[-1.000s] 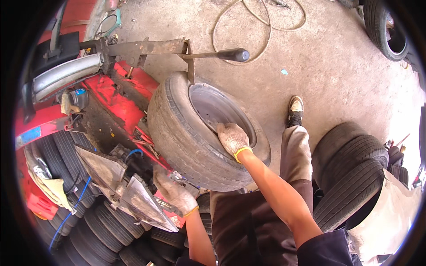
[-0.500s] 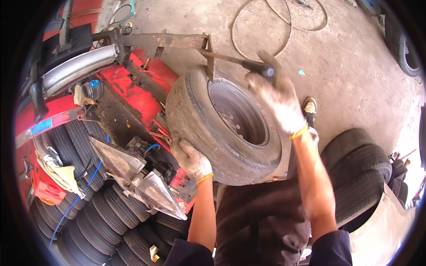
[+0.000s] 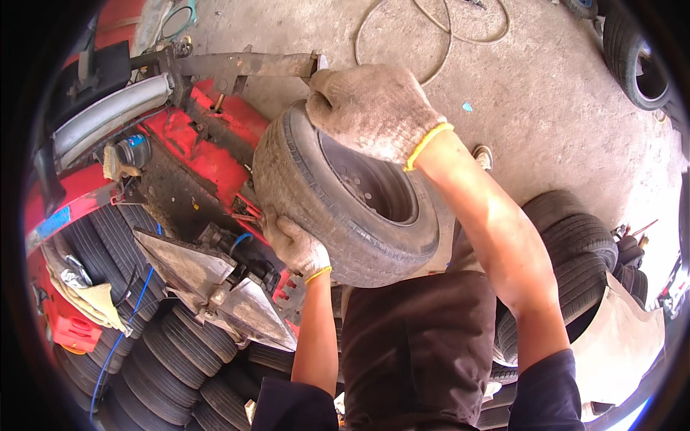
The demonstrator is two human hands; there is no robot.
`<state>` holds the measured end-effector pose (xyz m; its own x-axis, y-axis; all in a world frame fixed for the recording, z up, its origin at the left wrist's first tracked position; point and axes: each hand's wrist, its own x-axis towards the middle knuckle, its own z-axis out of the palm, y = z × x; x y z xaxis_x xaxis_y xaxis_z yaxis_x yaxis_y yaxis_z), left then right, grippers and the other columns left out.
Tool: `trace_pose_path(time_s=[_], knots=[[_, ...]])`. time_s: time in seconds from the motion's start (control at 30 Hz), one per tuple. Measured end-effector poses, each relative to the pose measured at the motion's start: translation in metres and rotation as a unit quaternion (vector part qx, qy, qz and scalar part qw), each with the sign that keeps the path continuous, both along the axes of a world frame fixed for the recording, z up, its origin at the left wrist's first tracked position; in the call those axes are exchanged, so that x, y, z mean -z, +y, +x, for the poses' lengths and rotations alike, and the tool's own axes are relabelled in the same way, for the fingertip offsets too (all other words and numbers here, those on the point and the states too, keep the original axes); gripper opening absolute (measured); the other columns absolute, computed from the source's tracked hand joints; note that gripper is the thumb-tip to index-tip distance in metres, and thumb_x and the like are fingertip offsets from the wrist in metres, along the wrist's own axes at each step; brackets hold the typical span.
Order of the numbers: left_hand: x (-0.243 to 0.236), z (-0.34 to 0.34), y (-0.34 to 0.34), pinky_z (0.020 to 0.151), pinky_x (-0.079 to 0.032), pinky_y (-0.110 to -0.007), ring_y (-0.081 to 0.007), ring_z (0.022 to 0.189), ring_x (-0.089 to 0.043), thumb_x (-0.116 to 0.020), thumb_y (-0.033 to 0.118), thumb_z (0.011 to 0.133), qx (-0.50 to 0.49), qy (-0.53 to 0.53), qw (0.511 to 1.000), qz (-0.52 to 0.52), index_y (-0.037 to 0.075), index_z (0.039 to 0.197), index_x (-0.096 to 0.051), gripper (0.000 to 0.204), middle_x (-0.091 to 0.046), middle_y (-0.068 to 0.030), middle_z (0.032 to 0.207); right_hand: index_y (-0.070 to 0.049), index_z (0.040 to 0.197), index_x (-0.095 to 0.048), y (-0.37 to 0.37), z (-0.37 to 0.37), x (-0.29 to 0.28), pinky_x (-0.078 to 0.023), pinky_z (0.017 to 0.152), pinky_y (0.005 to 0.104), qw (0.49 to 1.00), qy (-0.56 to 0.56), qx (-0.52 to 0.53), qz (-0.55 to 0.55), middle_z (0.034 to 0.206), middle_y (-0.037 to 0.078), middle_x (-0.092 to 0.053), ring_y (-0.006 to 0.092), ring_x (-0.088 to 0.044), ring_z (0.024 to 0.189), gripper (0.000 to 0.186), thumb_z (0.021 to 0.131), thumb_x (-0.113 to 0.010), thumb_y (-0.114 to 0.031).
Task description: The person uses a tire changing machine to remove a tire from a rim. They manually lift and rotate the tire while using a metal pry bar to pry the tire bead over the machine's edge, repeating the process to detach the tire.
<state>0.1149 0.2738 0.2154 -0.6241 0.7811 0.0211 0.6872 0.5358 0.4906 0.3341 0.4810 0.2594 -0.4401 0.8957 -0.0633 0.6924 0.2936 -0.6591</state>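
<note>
A worn tire on a dark steel wheel point(image 3: 338, 215) leans at a tilt between me and the red machine point(image 3: 190, 140). My left hand point(image 3: 293, 243), in a pale knit glove with a yellow cuff, presses against the tread at its lower left, thumb and fingers apart. My right hand point(image 3: 377, 108), gloved likewise, is curled over the upper rim, beside the end of a rusty metal arm point(image 3: 251, 65). Its fingertips face away from me, so whatever they grip is hidden. The metal plate and dark-gripped bar seen earlier at that arm are covered by this hand.
Two angled metal plates point(image 3: 187, 269) of the machine stand at the left. Stacked tires point(image 3: 169, 359) fill the lower left, and more tires point(image 3: 575, 237) are piled at the right. A hose point(image 3: 449, 36) loops over the concrete floor. A blue line point(image 3: 136, 309) runs along the left.
My right hand has moved left and away from me, from the bar's dark handle to the arm's end over the rim. The left hand stays at the tread. The whole view has shifted slightly.
</note>
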Motion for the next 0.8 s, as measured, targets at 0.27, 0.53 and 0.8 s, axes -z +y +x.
trace_pose_path(time_s=[0.27, 0.53, 0.8], knots=[[0.007, -0.022, 0.017, 0.117, -0.041, -0.045, -0.0403, 0.132, -0.057, -0.046, 0.025, 0.106, 0.004, 0.021, 0.999, -0.039, -0.011, 0.134, -0.063, 0.048, -0.061, -0.0278, 0.141, -0.01, 0.109, -0.072, 0.019, -0.023, -0.013, -0.058, 0.064, 0.0515, 1.0, 0.006, 0.001, 0.031, 0.078, 0.014, -0.073, 0.0382, -0.072, 0.072, 0.029, 0.096, -0.055, -0.03], [0.01, -0.027, 0.016, 0.115, -0.042, -0.048, -0.0448, 0.13, -0.057, -0.045, 0.025, 0.104, 0.008, 0.029, 0.999, -0.034, -0.008, 0.134, -0.064, 0.049, -0.06, -0.0311, 0.14, -0.016, 0.114, -0.074, 0.017, -0.031, -0.013, -0.058, 0.066, 0.0514, 0.999, -0.004, 0.031, -0.016, 0.079, 0.016, -0.073, 0.0384, -0.073, 0.075, 0.03, 0.096, -0.056, -0.032], [0.013, -0.026, 0.017, 0.116, -0.042, -0.046, -0.0422, 0.131, -0.057, -0.046, 0.025, 0.105, 0.006, 0.035, 0.999, -0.041, -0.012, 0.132, -0.063, 0.048, -0.061, -0.0305, 0.14, -0.014, 0.099, -0.074, 0.018, -0.031, -0.019, -0.057, 0.066, 0.0514, 0.997, -0.041, 0.048, -0.038, 0.078, 0.015, -0.072, 0.038, -0.072, 0.075, 0.025, 0.096, -0.058, -0.033]])
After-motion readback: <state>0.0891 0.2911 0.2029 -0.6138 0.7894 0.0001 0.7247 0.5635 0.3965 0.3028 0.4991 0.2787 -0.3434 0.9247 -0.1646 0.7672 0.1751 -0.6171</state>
